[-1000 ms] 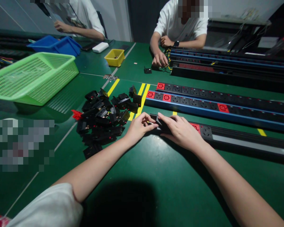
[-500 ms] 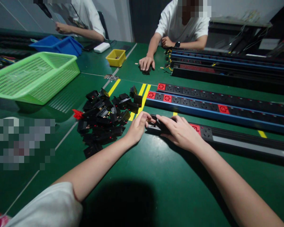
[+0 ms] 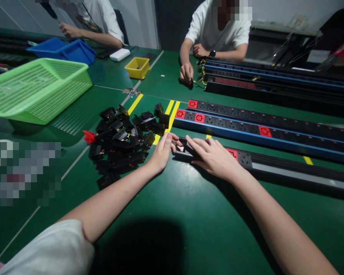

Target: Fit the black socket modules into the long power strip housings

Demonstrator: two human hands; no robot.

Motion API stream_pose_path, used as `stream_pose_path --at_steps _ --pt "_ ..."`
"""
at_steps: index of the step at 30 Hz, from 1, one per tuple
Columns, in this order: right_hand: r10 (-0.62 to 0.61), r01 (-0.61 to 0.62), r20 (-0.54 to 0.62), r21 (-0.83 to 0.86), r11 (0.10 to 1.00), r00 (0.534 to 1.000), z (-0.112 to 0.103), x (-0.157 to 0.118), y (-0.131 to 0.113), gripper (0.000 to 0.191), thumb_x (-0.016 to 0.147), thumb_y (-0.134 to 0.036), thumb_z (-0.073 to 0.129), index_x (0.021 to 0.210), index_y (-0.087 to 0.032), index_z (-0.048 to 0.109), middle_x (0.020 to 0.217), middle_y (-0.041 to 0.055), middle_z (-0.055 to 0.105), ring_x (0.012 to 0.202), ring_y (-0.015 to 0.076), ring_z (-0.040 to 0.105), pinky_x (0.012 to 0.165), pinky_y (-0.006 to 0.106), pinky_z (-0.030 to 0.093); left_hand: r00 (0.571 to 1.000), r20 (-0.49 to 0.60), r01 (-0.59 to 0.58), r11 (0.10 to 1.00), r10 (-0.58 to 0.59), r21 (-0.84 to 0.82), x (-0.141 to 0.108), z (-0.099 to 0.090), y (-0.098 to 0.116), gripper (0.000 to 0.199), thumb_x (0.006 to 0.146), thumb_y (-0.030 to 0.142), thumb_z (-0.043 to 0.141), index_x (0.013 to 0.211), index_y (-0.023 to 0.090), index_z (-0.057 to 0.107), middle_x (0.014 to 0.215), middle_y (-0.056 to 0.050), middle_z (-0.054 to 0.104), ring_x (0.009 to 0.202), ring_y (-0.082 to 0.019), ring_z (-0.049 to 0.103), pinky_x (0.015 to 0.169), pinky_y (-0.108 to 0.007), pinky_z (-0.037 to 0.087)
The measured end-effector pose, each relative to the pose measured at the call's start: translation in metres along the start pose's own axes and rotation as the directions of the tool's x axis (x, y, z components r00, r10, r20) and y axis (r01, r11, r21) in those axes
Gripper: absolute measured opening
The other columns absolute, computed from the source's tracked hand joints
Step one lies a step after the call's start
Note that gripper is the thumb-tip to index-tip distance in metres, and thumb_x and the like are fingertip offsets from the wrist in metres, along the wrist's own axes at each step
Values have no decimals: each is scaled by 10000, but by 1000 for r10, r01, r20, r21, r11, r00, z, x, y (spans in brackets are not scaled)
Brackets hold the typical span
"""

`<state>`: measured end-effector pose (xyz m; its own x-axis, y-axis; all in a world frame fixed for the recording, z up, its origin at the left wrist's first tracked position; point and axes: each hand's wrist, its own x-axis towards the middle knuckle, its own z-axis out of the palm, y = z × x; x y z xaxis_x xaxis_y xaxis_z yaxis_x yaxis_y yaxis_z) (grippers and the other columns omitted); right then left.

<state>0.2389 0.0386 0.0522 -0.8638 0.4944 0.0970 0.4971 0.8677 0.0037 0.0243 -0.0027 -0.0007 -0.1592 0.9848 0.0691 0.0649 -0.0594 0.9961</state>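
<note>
The nearest power strip [image 3: 292, 176] lies lengthwise on the green table, with a red socket [image 3: 232, 153] and a black socket [image 3: 244, 158] in its channel. At its left end, a black socket module [image 3: 184, 143] stands tilted over the open channel. My right hand [image 3: 218, 157] grips this module from above, fingers bent over it and covering most of it. The fingers of my left hand [image 3: 162, 153] are curled at the strip's end, touching the module's left side; what lies between them is partly hidden. Left of my hands is a pile of loose black socket modules [image 3: 119, 154].
Two filled power strips [image 3: 223, 131] lie just beyond, with more strips [image 3: 246, 89] farther back. A green basket [image 3: 65, 93], blue bins [image 3: 80, 53] and a yellow bin [image 3: 140, 70] stand to the left. Across the table, a co-worker's hand [image 3: 186, 73] holds a small dark piece.
My hands stay at the strip's left end; the module there now stands more tilted, with a pale part showing beneath. The co-worker's flat hand has lifted and pinches a dark piece near the wires.
</note>
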Motion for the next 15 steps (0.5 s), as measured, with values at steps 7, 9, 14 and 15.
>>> stream_pose_path --at_steps 7,9,14,15 --pt "-38 38 19 -4 999 999 -4 1 0 630 963 -387 471 1549 -323 250 1485 75 439 1052 296 463 872 435 411 1000 -5 16 1000 -16 -4 1 1 -1 520 955 638 278 966 186 535 856 -54 650 627 -107 540 526 -240 386" --pt "-42 42 19 21 999 999 -5 1 0 623 945 -374 484 1535 -319 292 1477 83 435 1069 303 461 873 435 403 1000 2 22 1000 -22 -2 1 1 0 526 948 649 287 959 188 539 839 -52 648 632 -112 543 530 -240 390" --pt "-15 14 14 48 999 1000 -6 0 -2 623 877 -391 539 1474 -289 394 1430 115 441 1086 321 468 889 442 385 1000 20 21 999 -21 24 0 1 3 493 960 615 299 946 191 551 823 -44 655 648 -115 547 555 -236 400" --pt "-9 8 14 46 999 1000 -6 0 -3 606 872 -393 542 1454 -278 417 1418 126 442 1094 323 472 891 441 384 999 25 21 999 -22 39 -1 1 4 479 966 600 302 944 192 552 820 -41 657 650 -116 547 565 -237 405"
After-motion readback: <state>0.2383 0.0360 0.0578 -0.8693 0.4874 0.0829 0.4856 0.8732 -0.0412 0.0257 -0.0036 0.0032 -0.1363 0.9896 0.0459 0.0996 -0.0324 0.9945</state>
